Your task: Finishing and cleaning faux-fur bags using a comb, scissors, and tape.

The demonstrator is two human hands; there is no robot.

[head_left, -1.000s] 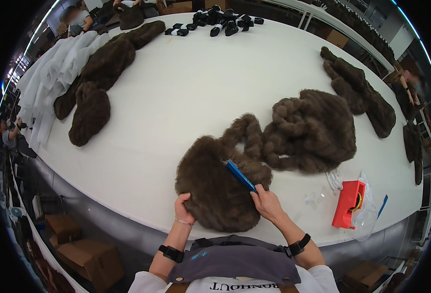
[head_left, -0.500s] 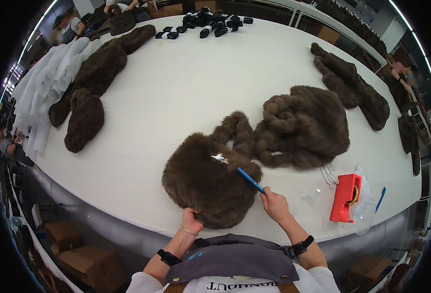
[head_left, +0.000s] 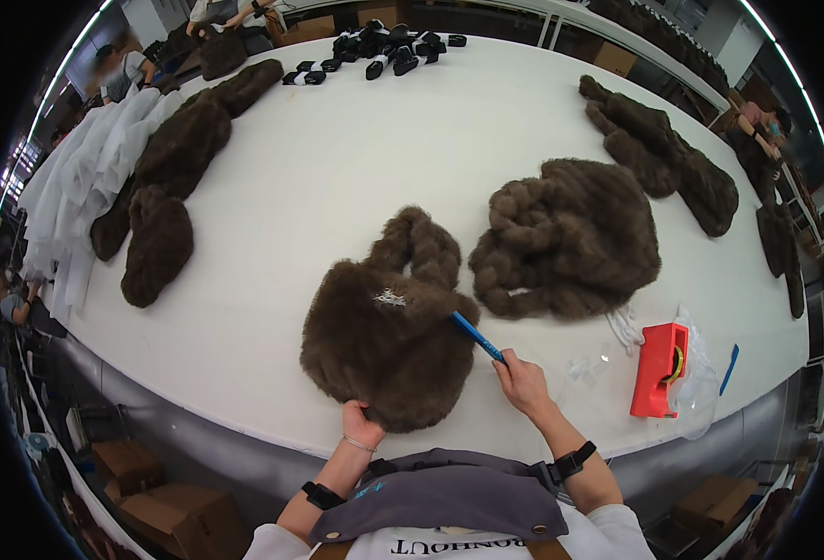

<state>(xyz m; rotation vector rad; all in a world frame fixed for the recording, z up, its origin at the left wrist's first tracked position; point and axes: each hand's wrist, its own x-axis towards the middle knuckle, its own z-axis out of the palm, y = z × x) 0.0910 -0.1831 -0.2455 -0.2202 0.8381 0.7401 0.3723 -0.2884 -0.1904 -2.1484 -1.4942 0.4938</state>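
Note:
A brown fur bag (head_left: 384, 359) with a braided handle (head_left: 418, 241) lies in front of me. My left hand (head_left: 363, 425) grips its near edge, fingers closed on the fur. In my right hand (head_left: 522, 381) is a slim blue stick-shaped tool (head_left: 477, 336); its far tip meets the bag's right side near the top. What kind of tool it is does not show clearly. A small shiny whitish patch (head_left: 390, 298) sits on the fur below the handle. Just right of this bag rests a second brown fur bag (head_left: 580, 238), its braided handle toward the left.
A red tape dispenser (head_left: 655, 371), clear plastic (head_left: 701, 392) and another blue stick (head_left: 729, 369) lie to the right. More brown fur pieces (head_left: 183, 140) and white fabric (head_left: 94, 159) are at left, with fur bags (head_left: 669, 149) far right. Black bundles (head_left: 398, 47) sit at the back.
The bag in front of me has shifted slightly left, and its handle now stands apart from the second bag. My right hand has moved little, still holding the blue tool.

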